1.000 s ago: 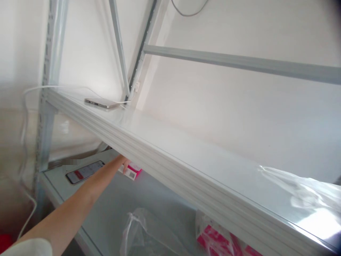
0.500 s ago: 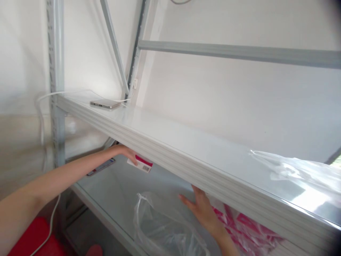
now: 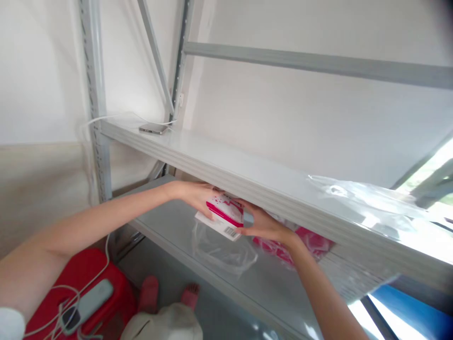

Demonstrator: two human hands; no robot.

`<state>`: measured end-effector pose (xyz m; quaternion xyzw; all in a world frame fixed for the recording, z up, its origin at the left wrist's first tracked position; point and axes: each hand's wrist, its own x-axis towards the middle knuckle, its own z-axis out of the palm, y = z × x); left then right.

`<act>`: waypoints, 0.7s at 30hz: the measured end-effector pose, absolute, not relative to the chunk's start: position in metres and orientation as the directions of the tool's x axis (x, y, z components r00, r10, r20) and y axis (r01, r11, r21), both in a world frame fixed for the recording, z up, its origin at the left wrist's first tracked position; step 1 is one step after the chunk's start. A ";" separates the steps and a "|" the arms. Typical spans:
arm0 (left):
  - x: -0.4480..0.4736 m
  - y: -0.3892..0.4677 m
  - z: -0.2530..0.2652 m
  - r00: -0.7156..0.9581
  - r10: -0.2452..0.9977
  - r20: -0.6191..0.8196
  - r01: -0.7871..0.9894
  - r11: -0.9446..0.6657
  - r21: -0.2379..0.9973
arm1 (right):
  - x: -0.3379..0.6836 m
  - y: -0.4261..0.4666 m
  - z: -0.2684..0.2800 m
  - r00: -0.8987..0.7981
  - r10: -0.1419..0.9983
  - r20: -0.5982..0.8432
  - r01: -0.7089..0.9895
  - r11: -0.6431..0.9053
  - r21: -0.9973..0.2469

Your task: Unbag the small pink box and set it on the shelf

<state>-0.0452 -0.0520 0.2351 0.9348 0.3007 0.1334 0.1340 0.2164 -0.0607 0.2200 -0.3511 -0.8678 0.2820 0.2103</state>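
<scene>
Between my two hands is a white and magenta box with a barcode on its near face, held tilted above the lower shelf. My left hand grips its left end, thumb on the front. At the right end, my right hand has thumb and fingers around the box's edge. The upper shelf's lip hides part of the fingers. Just below the box lies a clear plastic bag. Magenta packages in clear wrap lie behind my right wrist.
On the upper shelf are a phone with a white cable and crumpled clear plastic. A metal upright stands at the left. A red stool-like object below carries a pale device and cables.
My left hand has moved right with the box, out from deeper under the upper shelf. My right hand has closed on the box's other end. The view has shifted, showing more floor.
</scene>
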 end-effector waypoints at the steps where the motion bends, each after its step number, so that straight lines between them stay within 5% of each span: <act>1: -0.039 -0.062 0.233 0.783 0.604 0.149 0.537 -0.777 0.328 | 0.226 -0.069 0.219 -0.685 0.716 0.136 0.490 0.591 -0.641; 10: -0.001 -0.086 0.189 0.874 0.476 -0.101 0.467 -0.761 0.450 | 0.265 -0.089 0.186 -0.735 0.636 -0.235 0.536 0.332 -0.776; 14: -0.006 -0.070 0.185 0.888 0.449 -0.102 0.424 -0.710 0.562 | 0.262 -0.070 0.178 -0.763 0.609 -0.218 0.497 0.335 -0.801; 21: -0.028 -0.039 0.166 0.811 0.579 -0.087 0.485 -0.582 0.653 | 0.240 -0.031 0.171 -0.800 0.583 -0.145 0.446 0.413 -0.794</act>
